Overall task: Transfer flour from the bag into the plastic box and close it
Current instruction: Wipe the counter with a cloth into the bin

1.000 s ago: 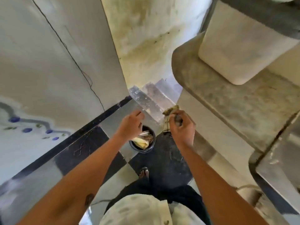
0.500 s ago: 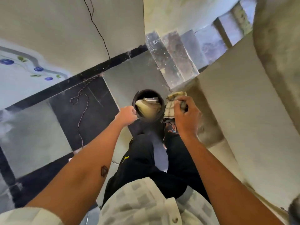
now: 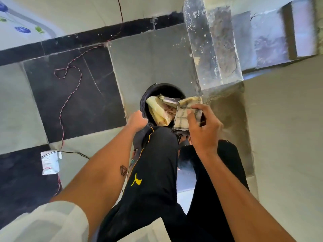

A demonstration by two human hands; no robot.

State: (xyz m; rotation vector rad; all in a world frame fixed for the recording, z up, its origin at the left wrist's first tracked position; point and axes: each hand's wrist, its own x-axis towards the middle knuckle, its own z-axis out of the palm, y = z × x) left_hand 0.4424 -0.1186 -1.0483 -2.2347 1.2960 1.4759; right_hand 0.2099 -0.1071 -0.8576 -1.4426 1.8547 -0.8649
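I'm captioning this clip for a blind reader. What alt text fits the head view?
Seen from above, a standing person's right hand holds a crumpled checked cloth over a black bin of wrappers on a tiled floor, while the left hand grips the bin's rim. A twisted wire trails across the dark tiles to the left.
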